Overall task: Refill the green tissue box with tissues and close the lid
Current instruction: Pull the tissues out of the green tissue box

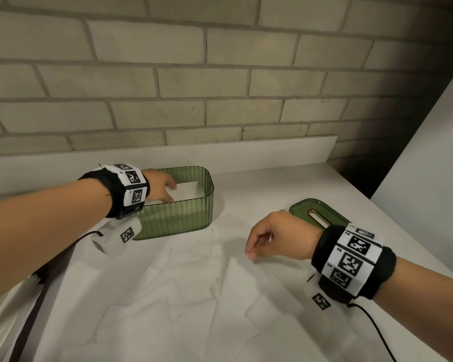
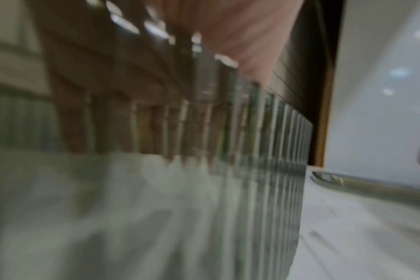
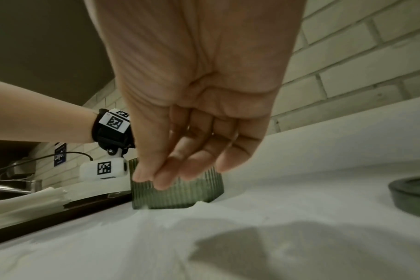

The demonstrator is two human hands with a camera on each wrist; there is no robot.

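The green ribbed tissue box point(image 1: 178, 215) stands open at the back of the white table, with white tissues point(image 1: 190, 192) inside. My left hand point(image 1: 165, 190) reaches into it from the left, and its fingers rest on the tissues. In the blurred left wrist view the box wall point(image 2: 264, 151) fills the picture. The green lid point(image 1: 311, 209) with its slot lies flat to the right, partly hidden behind my right wrist. My right hand point(image 1: 262, 241) hovers over the table, fingers loosely curled and holding nothing. Its fingertips point(image 3: 161, 180) hang in front of the box point(image 3: 180, 197).
Several loose white tissues point(image 1: 194, 283) lie spread over the table's front. A white ledge point(image 1: 168, 152) and a brick wall run behind the box. A white panel point(image 1: 429, 152) rises on the right. A faucet point(image 3: 17, 180) shows far left.
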